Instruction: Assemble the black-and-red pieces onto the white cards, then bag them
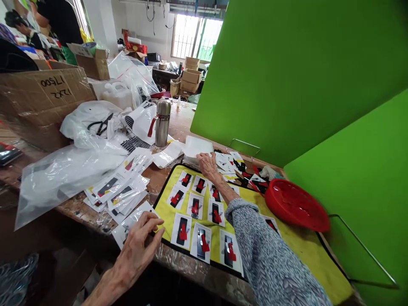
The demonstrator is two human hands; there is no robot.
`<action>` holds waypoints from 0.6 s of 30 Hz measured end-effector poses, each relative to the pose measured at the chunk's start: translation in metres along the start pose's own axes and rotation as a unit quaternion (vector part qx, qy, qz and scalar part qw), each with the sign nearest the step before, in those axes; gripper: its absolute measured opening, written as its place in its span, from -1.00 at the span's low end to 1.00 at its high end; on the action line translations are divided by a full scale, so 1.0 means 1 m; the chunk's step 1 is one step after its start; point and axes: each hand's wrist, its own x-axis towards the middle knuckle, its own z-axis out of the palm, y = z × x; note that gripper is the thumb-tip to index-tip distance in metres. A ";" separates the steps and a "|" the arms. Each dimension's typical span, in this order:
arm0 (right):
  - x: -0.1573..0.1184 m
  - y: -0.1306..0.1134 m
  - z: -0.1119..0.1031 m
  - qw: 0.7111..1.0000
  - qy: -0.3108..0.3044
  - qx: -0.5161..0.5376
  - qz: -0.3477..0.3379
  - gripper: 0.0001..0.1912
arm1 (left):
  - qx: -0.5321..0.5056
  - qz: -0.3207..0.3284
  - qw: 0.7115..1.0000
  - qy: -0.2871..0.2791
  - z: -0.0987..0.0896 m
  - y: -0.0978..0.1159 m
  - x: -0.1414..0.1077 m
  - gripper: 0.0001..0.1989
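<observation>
My right hand (208,166) reaches across the mat with its fingertips on the near edge of a stack of translucent white plastic sleeves (198,145). Below and to the left is my left hand (138,242), thumb and fingers apart, nothing visible between them. It hovers over or touches a packaged card (127,227) at the table edge; which one I cannot tell. On the yellow mat (168,191), printed cards (195,206) lie in rows, each with a red piece on its dark picture. My right sleeve hides some of them. Left of the mat is a loose pile of bagged cards (119,187).
A red plastic basin (296,204) rests on the mat's right side beside green panels (287,85). Behind the mat lie loose cards and black and red pieces (239,165). A steel flask (162,123), plastic bags (73,165), scissors (100,124) and a carton (47,102) stand left.
</observation>
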 end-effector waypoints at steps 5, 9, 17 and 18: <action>0.002 0.006 0.002 1.000 -0.005 -0.001 0.008 -0.70 | -0.031 -0.012 0.999 0.006 -0.003 0.000 0.001 -0.82; 0.004 0.012 -0.005 1.000 -0.011 0.010 -0.003 -0.71 | -0.050 -0.038 0.998 -0.008 -0.001 0.006 0.006 -0.77; -0.047 -0.019 -0.059 0.996 0.094 -0.002 0.009 -0.64 | -0.336 -0.240 0.909 -0.065 -0.001 0.030 0.018 -0.54; -0.068 -0.037 -0.064 0.990 0.131 -0.002 -0.042 -0.65 | -0.412 -0.263 0.870 -0.066 -0.003 0.034 0.020 -0.46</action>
